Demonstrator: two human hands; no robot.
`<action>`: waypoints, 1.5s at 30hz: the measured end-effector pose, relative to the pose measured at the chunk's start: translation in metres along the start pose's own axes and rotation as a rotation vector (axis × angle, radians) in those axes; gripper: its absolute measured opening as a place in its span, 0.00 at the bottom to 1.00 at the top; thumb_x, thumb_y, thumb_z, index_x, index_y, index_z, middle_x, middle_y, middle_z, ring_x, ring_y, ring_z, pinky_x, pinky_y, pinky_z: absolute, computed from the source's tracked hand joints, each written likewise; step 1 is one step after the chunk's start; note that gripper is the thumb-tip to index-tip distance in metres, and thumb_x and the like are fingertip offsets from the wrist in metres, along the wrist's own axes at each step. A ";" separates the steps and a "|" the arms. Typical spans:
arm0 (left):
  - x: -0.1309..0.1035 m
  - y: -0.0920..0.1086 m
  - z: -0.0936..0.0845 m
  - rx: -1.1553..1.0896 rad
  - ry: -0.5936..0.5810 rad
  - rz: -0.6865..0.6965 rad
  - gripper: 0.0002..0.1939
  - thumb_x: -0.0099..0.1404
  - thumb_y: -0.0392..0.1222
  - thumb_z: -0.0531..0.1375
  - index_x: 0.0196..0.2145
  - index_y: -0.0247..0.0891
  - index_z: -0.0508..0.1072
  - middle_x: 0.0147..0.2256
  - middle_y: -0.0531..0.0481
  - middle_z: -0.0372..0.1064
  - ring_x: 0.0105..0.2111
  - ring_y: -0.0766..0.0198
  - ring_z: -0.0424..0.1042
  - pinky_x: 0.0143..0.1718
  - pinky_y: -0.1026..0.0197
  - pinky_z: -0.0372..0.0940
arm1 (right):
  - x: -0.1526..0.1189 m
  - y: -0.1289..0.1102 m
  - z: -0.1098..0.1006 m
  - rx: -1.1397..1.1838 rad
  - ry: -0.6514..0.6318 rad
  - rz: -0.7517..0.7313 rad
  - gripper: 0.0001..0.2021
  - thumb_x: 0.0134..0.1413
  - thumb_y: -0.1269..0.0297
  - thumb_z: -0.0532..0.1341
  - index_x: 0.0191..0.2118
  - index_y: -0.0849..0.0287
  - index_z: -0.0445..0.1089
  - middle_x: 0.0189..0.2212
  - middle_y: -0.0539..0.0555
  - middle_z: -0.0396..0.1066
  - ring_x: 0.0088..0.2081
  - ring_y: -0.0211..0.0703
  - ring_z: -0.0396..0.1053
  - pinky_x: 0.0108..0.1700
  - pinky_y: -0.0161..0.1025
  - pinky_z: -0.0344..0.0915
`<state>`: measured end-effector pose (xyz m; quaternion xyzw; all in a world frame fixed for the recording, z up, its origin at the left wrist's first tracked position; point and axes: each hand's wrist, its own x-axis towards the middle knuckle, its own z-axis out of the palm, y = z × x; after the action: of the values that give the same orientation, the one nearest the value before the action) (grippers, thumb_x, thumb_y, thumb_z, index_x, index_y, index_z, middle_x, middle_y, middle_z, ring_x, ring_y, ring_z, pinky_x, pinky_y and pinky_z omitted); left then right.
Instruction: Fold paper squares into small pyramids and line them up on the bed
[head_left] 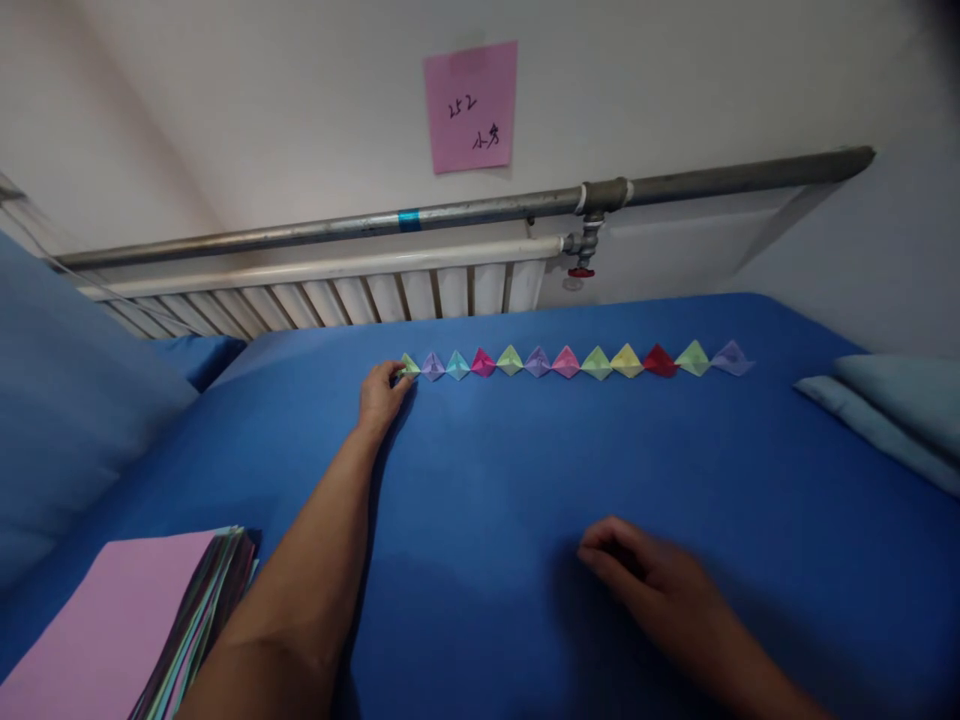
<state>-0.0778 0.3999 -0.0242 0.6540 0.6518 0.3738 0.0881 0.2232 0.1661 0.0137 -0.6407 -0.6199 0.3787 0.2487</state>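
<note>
Along the back of the blue-covered surface runs a row of folded paper pieces, several of them, in green, purple, blue, pink, yellow and red. My left hand reaches to the row's left end, its thumb and fingertips closed on a light green folded paper, partly hidden by the fingers. Just right of it lie a purple folded paper and a light blue one. At the right end sits another purple folded paper. My right hand hovers over the sheet at lower right, fingers curled together, nothing visible in them.
A thick stack of coloured paper, pink on top, lies at lower left beside my left forearm. Behind the blue sheet stand a white radiator and a metal pipe. Folded light blue cloth lies at right.
</note>
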 end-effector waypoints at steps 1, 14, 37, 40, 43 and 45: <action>0.001 0.001 0.001 0.010 -0.009 0.008 0.11 0.57 0.38 0.61 0.40 0.38 0.74 0.38 0.47 0.72 0.39 0.60 0.71 0.45 0.58 0.64 | 0.000 0.000 0.001 0.001 0.000 0.000 0.10 0.52 0.57 0.53 0.25 0.54 0.65 0.20 0.48 0.63 0.24 0.38 0.61 0.26 0.34 0.59; 0.005 0.003 -0.004 0.124 -0.054 0.023 0.05 0.55 0.37 0.62 0.33 0.38 0.73 0.35 0.48 0.67 0.37 0.61 0.68 0.44 0.58 0.62 | 0.000 -0.002 0.000 -0.004 -0.010 0.011 0.10 0.51 0.57 0.53 0.25 0.54 0.65 0.21 0.48 0.64 0.25 0.39 0.62 0.28 0.35 0.60; 0.001 0.002 -0.021 0.200 -0.185 0.074 0.02 0.55 0.37 0.62 0.30 0.38 0.74 0.34 0.48 0.68 0.34 0.60 0.68 0.41 0.59 0.63 | 0.000 -0.004 -0.002 -0.010 -0.027 0.016 0.09 0.52 0.59 0.53 0.25 0.55 0.65 0.20 0.48 0.64 0.24 0.38 0.61 0.27 0.34 0.59; 0.001 0.001 -0.022 0.213 -0.199 0.080 0.02 0.56 0.39 0.62 0.29 0.38 0.74 0.34 0.47 0.67 0.34 0.60 0.68 0.41 0.58 0.63 | 0.000 -0.004 -0.002 -0.011 -0.026 0.016 0.10 0.52 0.58 0.53 0.25 0.55 0.65 0.21 0.48 0.64 0.25 0.38 0.62 0.27 0.34 0.60; 0.002 0.002 -0.021 0.219 -0.209 0.090 0.02 0.56 0.39 0.61 0.28 0.38 0.73 0.34 0.47 0.67 0.36 0.59 0.68 0.43 0.58 0.63 | 0.000 -0.005 -0.002 -0.021 -0.030 0.013 0.09 0.52 0.59 0.53 0.25 0.55 0.65 0.21 0.48 0.65 0.25 0.38 0.63 0.28 0.34 0.60; 0.002 0.004 -0.020 0.216 -0.213 0.096 0.03 0.57 0.38 0.61 0.26 0.38 0.72 0.34 0.46 0.67 0.36 0.59 0.68 0.44 0.57 0.63 | -0.001 -0.005 -0.002 -0.025 -0.023 0.010 0.09 0.52 0.60 0.53 0.26 0.55 0.66 0.22 0.48 0.66 0.26 0.39 0.64 0.28 0.34 0.60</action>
<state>-0.0871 0.3941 -0.0074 0.7260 0.6432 0.2338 0.0677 0.2216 0.1663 0.0187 -0.6425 -0.6242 0.3796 0.2313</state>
